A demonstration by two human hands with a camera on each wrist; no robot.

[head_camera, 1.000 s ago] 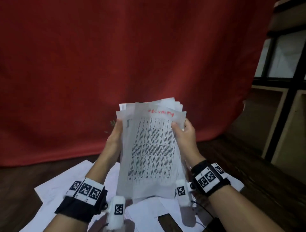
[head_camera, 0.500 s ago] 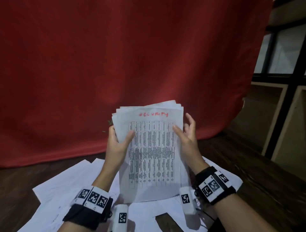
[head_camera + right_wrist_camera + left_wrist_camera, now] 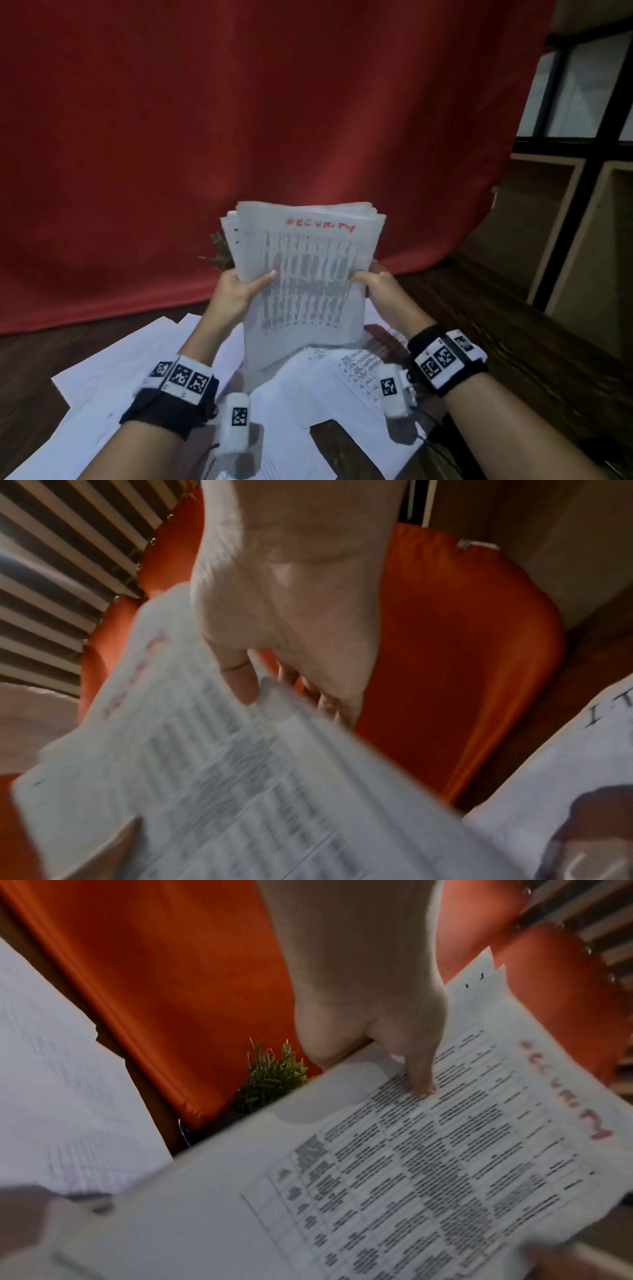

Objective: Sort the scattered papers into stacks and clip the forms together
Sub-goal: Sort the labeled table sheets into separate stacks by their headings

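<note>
Squaring the stack (image 3: 303, 274) upright between both hands; since half a second ago it has dropped, lower edge now meeting the loose sheets (image 3: 113, 377) on the counter; left hand (image 3: 236, 291) and right hand (image 3: 380, 286) fingers clamped on its sides; edges nearly flush, likely ready for clipping.

Left hand (image 3: 373, 1010) grips the paper stack (image 3: 377, 1191), thumb on top.
</note>
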